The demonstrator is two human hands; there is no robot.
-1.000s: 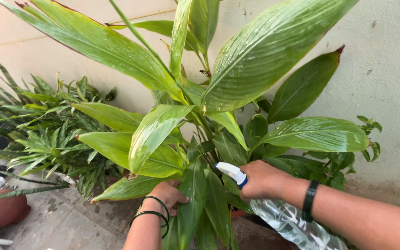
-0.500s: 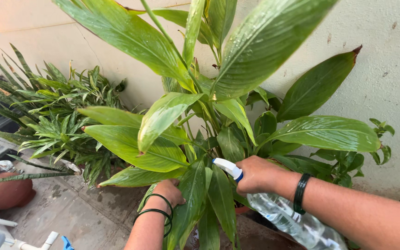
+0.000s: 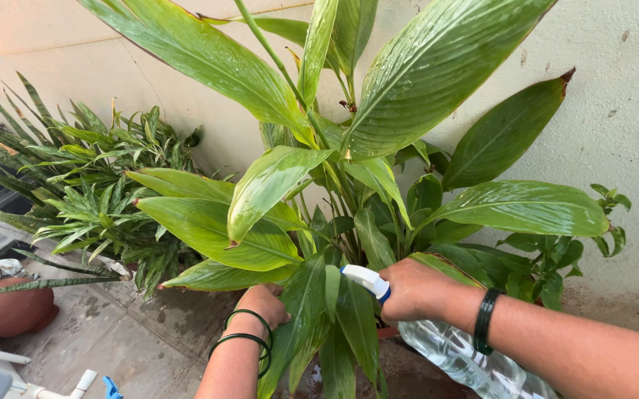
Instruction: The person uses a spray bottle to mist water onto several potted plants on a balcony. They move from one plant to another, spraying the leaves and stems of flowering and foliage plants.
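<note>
Right hand [image 3: 417,290] grips the clear spray bottle [image 3: 452,355], fingers closed, beside the broad-leaved plant [image 3: 349,192]. Left hand [image 3: 262,304] sits under its lower leaves; finger state indeterminable.

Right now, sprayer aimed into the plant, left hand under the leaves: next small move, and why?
Probably squeeze the trigger. The right hand holds the spray bottle with its white nozzle pointing at the inner leaves, and the left hand seems to part the lower leaves, exposing the stems.
</note>
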